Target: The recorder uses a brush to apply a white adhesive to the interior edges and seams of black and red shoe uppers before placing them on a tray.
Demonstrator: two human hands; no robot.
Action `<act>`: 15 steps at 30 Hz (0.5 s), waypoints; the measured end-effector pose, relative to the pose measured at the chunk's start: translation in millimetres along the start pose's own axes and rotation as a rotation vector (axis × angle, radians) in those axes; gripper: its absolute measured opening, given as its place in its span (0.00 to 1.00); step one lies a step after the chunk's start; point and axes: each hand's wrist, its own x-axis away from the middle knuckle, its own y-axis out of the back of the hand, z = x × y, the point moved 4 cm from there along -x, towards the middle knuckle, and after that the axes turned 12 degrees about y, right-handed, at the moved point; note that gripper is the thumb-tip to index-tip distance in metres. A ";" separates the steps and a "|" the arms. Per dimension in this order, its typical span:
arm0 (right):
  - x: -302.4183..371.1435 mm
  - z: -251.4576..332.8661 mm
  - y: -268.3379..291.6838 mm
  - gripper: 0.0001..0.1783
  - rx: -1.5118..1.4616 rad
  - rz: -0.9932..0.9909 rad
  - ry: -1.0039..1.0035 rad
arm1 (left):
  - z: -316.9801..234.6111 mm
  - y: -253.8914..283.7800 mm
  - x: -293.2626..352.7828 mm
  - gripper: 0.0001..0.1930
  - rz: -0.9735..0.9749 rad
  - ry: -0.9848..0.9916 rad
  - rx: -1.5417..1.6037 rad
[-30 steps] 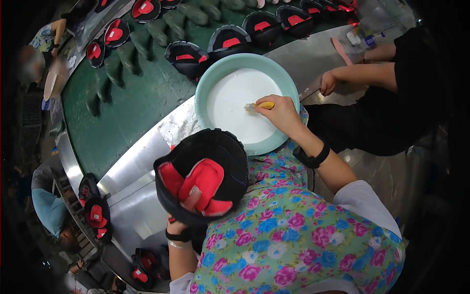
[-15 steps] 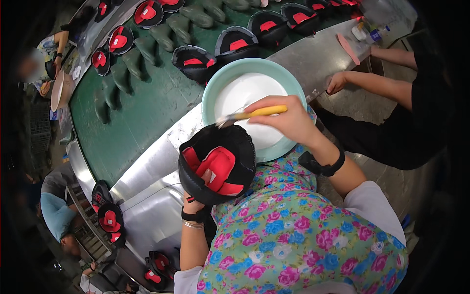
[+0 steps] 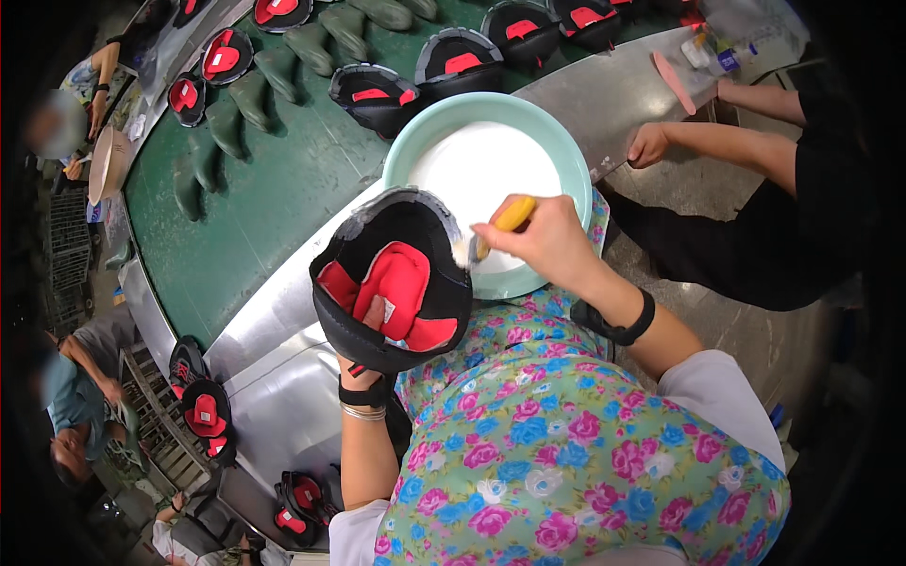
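My left hand (image 3: pixel 360 374) grips a black shoe upper (image 3: pixel 332 307) from below, its thumb reaching inside over the red lining. The upper's open side faces up, and a wet greyish-white coat covers part of its far and right rim. In my right hand (image 3: pixel 557 243) is a brush (image 3: pixel 513 215) with a yellow handle. Its whitish bristles touch or nearly touch the upper's right rim. Just beyond both hands sits a pale teal basin (image 3: pixel 578 189) of white liquid (image 3: pixel 486 168), partly hidden by the right hand and the upper.
A green work surface (image 3: pixel 274 217) with a metal border (image 3: pixel 283 269) bears several black-and-red uppers (image 3: pixel 377 99) and dark green shoe lasts (image 3: pixel 248 102). At right, a person's arm (image 3: pixel 736 146) rests near a pink strip (image 3: pixel 673 83). More uppers (image 3: pixel 208 415) lie at left; other people are beyond.
The brush has moved from the upper's far rim to its right rim and tilted more steeply. The upper has shifted left, and its far rim now shows a whitish coat. My left thumb now shows inside.
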 end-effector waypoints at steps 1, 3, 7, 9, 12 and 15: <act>2.8 6.3 -1.1 0.13 -0.057 0.014 -0.032 | 3.4 10.5 -2.6 0.20 -0.029 -0.010 -0.050; 6.3 25.4 3.0 0.13 -0.123 0.042 -0.074 | 3.0 17.9 -4.7 0.20 -0.063 -0.044 -0.071; 15.8 51.5 3.7 0.11 -0.335 0.133 -0.084 | -13.0 13.7 -0.3 0.19 -0.095 -0.243 -0.165; 15.6 57.1 -0.7 0.09 -0.406 0.234 -0.048 | -12.9 22.4 -4.4 0.19 -0.119 -0.291 -0.235; 5.2 47.2 -0.1 0.07 -0.242 0.198 0.103 | -15.7 19.0 -4.8 0.18 -0.063 -0.207 -0.079; -12.7 35.6 -2.4 0.08 -0.165 0.131 0.129 | -15.5 24.8 -3.4 0.17 0.000 -0.078 0.097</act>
